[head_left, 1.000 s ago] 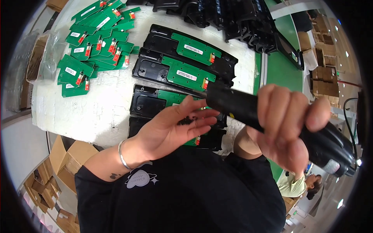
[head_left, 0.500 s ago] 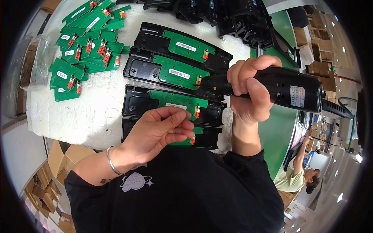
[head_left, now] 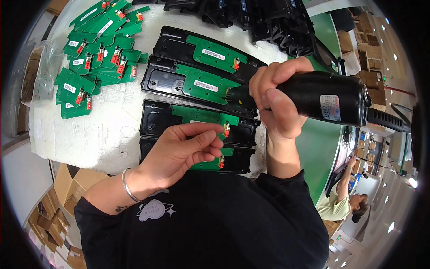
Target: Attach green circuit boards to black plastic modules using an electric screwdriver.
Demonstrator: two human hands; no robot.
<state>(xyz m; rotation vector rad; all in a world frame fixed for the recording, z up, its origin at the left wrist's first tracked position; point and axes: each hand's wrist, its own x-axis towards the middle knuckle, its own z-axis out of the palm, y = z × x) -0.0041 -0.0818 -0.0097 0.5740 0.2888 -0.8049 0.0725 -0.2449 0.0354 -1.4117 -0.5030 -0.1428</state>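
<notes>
Smooth black cylindrical driver [head_left: 322,96] in right hand [head_left: 273,103] over flat green board [head_left: 201,83].

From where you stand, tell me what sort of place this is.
Probably an electronics assembly workshop: the right hand grips a powered screwdriver over black housings fitted with green circuit boards, loose boards are piled nearby, and cardboard boxes stand below.
</notes>
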